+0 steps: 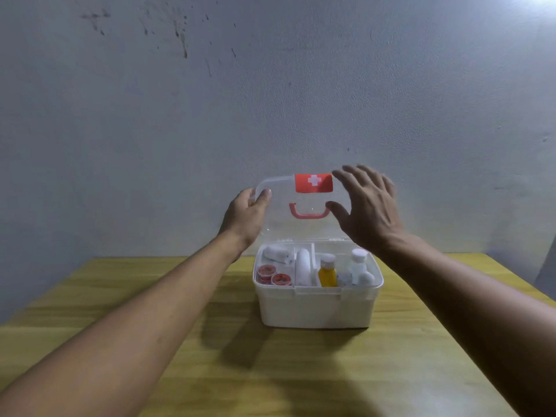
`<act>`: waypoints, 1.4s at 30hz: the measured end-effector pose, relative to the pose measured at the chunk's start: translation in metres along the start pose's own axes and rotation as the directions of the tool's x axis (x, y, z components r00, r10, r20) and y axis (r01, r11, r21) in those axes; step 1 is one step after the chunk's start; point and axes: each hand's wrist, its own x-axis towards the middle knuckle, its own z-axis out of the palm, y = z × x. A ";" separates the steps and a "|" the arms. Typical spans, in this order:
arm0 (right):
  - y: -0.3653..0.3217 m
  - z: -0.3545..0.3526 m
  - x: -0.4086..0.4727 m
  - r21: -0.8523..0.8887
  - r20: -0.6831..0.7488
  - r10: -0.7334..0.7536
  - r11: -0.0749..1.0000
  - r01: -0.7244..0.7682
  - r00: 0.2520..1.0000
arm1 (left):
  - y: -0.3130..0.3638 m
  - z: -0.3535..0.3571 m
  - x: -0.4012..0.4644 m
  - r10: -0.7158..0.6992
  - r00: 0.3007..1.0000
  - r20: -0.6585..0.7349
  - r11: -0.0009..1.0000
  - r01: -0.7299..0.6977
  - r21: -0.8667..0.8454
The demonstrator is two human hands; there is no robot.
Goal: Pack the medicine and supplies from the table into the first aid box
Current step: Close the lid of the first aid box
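A white first aid box (pixel 316 308) stands on the wooden table (pixel 270 371). Its clear lid (pixel 279 218) is raised upright, with a red cross label (pixel 313 183) and a red handle (pixel 308 213). My left hand (pixel 245 219) grips the lid's upper left corner. At the lid's right edge my right hand (pixel 368 210) has its fingers spread, and I cannot tell if it touches. Inside the tray lie a white bandage roll (pixel 276 254), two small red-lidded jars (pixel 273 275), a white tube (pixel 302 266), a yellow bottle (pixel 327 270) and white bottles (pixel 359 266).
A pale grey wall (pixel 270 100) rises close behind the box and the table's far edge. Bare wood surrounds the box on all sides.
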 end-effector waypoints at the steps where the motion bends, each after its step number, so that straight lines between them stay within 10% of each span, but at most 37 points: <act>1: -0.002 -0.001 -0.002 -0.005 -0.003 -0.029 1.000 0.029 1.000 | -0.002 -0.001 -0.002 0.016 1.000 -0.003 1.000 -0.016 0.013; 23: -0.022 -0.050 -0.062 0.017 0.149 -0.200 0.980 0.200 0.968 | 0.003 -0.023 -0.064 -0.004 0.997 0.080 0.979 -0.012 0.206; 42: -0.019 -0.045 -0.104 0.026 0.506 0.048 0.997 -0.071 0.861 | -0.015 -0.004 -0.112 0.225 0.939 0.261 0.643 -0.345 0.684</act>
